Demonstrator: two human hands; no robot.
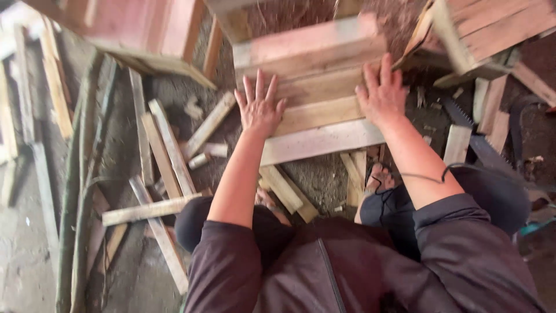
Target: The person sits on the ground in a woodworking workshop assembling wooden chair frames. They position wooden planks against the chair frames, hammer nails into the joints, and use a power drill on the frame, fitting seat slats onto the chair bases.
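Nearest: dark sleeves, a sandalled foot (379, 179) on the dirt floor (324, 177). Left hand (259, 107) lies flat w/ fingers spread wide on the stacked planks (318, 110) (holding nothing). Right hand (382, 95) also flat, fingers splayed, on the stack's right end. Handsaw (480, 145) lies to the right; loose wood offcuts (168, 150) to the left. Wooden crate (486, 29) beyond.

Dusty grey ground (23, 255) strewn with loose wooden offcuts (168, 150), a handsaw (480, 145) and stacked planks (318, 98).
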